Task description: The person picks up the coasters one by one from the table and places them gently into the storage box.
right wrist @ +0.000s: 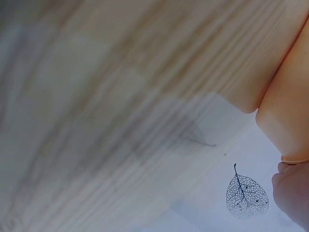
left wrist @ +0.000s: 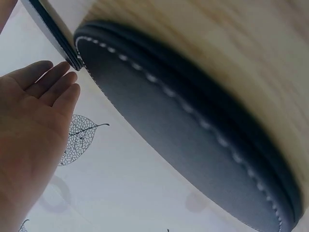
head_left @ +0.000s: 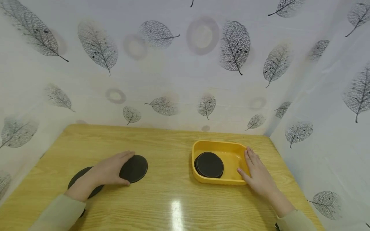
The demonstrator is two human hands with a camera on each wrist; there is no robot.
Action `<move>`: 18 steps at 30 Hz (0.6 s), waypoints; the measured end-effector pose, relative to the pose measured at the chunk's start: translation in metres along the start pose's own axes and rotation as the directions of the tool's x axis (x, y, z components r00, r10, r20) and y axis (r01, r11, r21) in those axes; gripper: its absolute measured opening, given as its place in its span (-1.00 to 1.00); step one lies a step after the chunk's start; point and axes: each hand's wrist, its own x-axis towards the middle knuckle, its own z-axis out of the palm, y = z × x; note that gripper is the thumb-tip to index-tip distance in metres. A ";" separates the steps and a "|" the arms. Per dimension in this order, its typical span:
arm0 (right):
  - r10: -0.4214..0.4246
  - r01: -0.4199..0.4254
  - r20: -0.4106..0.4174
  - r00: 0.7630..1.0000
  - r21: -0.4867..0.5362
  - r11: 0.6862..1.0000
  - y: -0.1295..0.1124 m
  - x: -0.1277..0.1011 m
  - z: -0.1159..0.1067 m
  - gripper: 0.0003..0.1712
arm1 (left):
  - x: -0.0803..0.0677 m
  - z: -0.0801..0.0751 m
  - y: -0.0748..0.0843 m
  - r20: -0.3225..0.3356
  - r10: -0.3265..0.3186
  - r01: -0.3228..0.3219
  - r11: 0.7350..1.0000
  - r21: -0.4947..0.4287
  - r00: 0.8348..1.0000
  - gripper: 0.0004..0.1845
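Observation:
My left hand [head_left: 111,168] holds a round black coaster [head_left: 137,169] by its edge, fingers at the far side and thumb at the near side. Under that forearm lies a second black coaster [head_left: 79,175], partly hidden; up close in the left wrist view this coaster [left wrist: 183,145] shows pale stitching along its rim. At the right stands a yellow tray [head_left: 221,182] with a small stack of black coasters [head_left: 210,164] in its left end. The tray's right end is gripped by my right hand [head_left: 258,175], thumb inside and fingers along the rim.
A wood-grain table [head_left: 170,154] carries everything. Behind it and along its right side hangs a pale sheet [head_left: 185,73] printed with dark leaves. Light glares off the table near its front.

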 end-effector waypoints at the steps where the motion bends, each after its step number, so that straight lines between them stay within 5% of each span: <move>1: 0.001 -0.001 0.002 1.000 0.001 1.000 0.000 0.000 0.000 -0.02 | 0.000 0.000 0.000 0.005 -0.001 0.001 1.000 0.003 1.000 0.24; 18: 0.000 0.000 -0.001 1.000 -0.005 1.000 -0.001 0.001 -0.002 -0.02 | 0.001 0.000 0.000 0.019 0.008 -0.008 1.000 -0.018 1.000 0.19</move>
